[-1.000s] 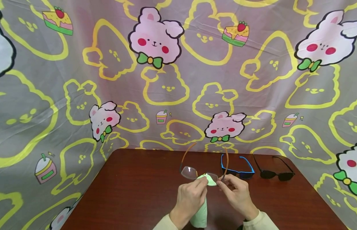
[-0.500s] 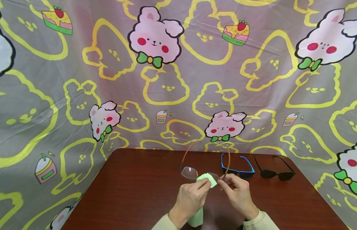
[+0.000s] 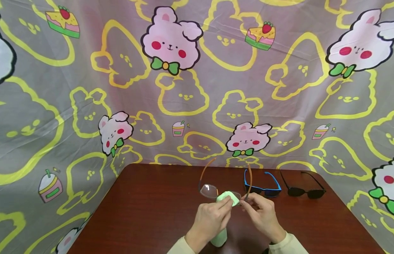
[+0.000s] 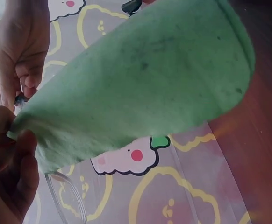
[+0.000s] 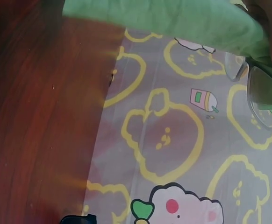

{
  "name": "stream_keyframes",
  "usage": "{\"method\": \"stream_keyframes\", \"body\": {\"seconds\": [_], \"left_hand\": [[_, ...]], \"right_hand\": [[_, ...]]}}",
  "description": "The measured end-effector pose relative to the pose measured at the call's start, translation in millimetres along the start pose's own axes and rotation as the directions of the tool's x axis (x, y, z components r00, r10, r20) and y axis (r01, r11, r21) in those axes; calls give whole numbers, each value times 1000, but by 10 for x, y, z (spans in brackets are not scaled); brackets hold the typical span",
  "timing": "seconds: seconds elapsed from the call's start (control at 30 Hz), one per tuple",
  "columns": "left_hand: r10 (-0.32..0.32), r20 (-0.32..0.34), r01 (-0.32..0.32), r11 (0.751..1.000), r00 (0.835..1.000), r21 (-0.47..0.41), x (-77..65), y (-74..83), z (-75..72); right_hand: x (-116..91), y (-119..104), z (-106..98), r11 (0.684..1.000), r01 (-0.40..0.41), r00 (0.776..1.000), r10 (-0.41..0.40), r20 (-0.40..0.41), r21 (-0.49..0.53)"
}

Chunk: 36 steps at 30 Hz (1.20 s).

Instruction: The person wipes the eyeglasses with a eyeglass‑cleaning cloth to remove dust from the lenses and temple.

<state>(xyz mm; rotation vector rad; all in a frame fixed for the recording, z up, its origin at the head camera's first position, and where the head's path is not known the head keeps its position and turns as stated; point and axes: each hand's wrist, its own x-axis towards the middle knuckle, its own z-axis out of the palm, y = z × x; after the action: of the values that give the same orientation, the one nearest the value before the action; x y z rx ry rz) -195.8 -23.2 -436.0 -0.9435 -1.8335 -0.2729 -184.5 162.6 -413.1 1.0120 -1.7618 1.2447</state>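
Note:
Eyeglasses with clear lenses and brown temples are held above the table, temples unfolded toward the back. My left hand pinches a light green cloth over the lens on the right, covering much of it. The cloth's loose end hangs below that hand and fills much of the left wrist view. At the right-hand end of the frame, next to the hinge, my right hand pinches the eyeglasses. In the right wrist view a lens shows beside the cloth, while most of the right hand lies out of view.
Blue-framed sunglasses lie unfolded just beyond the right hand. Black sunglasses lie to their right, near the back of the brown table. A patterned curtain encloses the back and sides.
The left fingers and cloth have shifted slightly on the lens, and the cloth now spreads over more of it. The hanging end has swung. The eyeglasses' right temple wobbles slightly; the right hand keeps its grip.

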Motion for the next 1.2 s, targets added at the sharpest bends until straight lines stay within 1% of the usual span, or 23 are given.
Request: {"method": "stream_keyframes", "body": {"seconds": [0.13,0.27,0.43,0.5,0.6,0.67,0.7,0.77,0.83,0.87,0.97,1.03,1.1,1.13,1.2], "left_hand": [[-23,3,23,1000,1000,4,11,17,5],[-54,14,54,999,998,8,20,32,13],[-139,42,139,990,989,7,38,81,13],[-164,33,164,986,986,10,47,98,17],[-181,6,181,984,984,5,60,111,21],[-164,-7,164,986,986,0,62,108,22],[-156,0,156,988,988,-2,64,107,19],[-136,35,137,990,990,-15,60,99,7],[-112,85,114,993,990,-28,54,89,-12],[-101,118,105,994,988,-30,51,84,-24],[-78,231,87,996,970,-29,38,63,-72],[-61,279,66,998,958,-10,33,43,-96],[-47,298,47,999,953,9,29,24,-111],[-41,295,39,999,954,14,28,17,-113],[-33,271,27,999,962,27,26,8,-110]], "right_hand": [[4,-7,0,1000,11,1000,-11,13,3],[1,-6,-3,1000,5,1000,-5,31,13],[-15,-8,0,1000,-17,998,17,59,6],[-19,-12,1,1000,-21,998,21,65,7],[-18,-15,2,999,-26,998,24,64,19],[-14,-19,-5,998,-51,997,49,58,28],[-13,-16,-9,997,-67,996,65,53,36],[-20,-4,-21,993,-113,993,111,43,45],[-31,10,-37,986,-157,987,155,37,54],[-36,17,-44,983,-175,984,173,36,57],[-48,38,-65,974,-218,976,216,41,54],[-51,50,-75,971,-231,973,229,45,55],[-56,65,-80,971,-233,972,230,50,61],[-61,77,-80,973,-221,975,218,51,69],[-74,103,-76,976,-201,979,197,52,87]]}}
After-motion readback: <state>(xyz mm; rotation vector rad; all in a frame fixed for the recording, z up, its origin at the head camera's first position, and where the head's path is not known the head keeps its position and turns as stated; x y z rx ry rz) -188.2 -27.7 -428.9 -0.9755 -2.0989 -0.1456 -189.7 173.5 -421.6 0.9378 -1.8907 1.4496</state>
